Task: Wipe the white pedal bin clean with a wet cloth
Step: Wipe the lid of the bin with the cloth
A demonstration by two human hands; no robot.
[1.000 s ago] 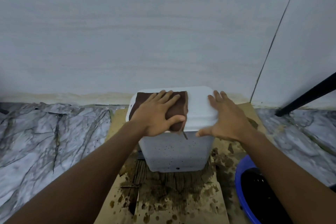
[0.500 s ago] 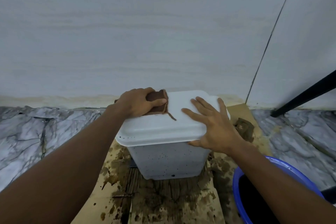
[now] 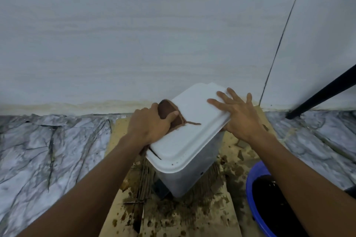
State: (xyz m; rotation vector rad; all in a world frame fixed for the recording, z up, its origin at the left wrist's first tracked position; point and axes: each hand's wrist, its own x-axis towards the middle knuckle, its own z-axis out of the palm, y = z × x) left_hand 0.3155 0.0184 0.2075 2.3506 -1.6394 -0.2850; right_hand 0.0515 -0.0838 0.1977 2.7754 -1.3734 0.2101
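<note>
A left hand (image 3: 148, 127) grips a brown cloth (image 3: 167, 114) against the lid of a white bin (image 3: 185, 140) standing on stained cardboard (image 3: 192, 215); the right hand (image 3: 238, 116) lies spread on the lid's edge.

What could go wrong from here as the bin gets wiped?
1. The pedal bin stands skewed on soggy, stained cardboard; the right hand, flat on one corner of the lid, may not stop it sliding or tipping.
2. The brown cloth is bunched in the left hand's grip, with threads trailing over the lid; it could smear dirt back.
3. The blue basin of dark water sits close by the right forearm and could get knocked.
</note>
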